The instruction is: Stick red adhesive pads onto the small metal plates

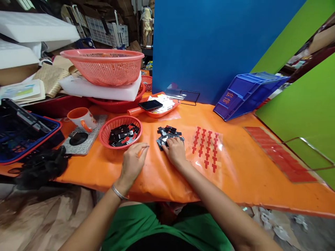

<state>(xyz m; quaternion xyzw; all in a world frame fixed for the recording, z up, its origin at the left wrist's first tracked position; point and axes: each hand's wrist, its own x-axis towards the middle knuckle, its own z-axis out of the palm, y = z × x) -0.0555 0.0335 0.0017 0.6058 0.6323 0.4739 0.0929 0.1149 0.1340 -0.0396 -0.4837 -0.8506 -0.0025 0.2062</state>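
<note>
My left hand hovers over the orange table just right of a red plastic basket. Its thumb and fingers are slightly apart, and I see nothing between them. In the basket lie many flat black pieces, some with red or silvery parts. My right hand lies on a loose pile of similar black pieces, fingers bent onto them and thumb apart. Whether it grips one piece is hidden. To its right, a clear sheet bears rows of red T-shaped pieces.
Behind are a red scoop with white pieces and a black phone, and a large pink basket on white foam. A mug stands left. Right are a blue bin and a red strip panel. A blue board rises behind.
</note>
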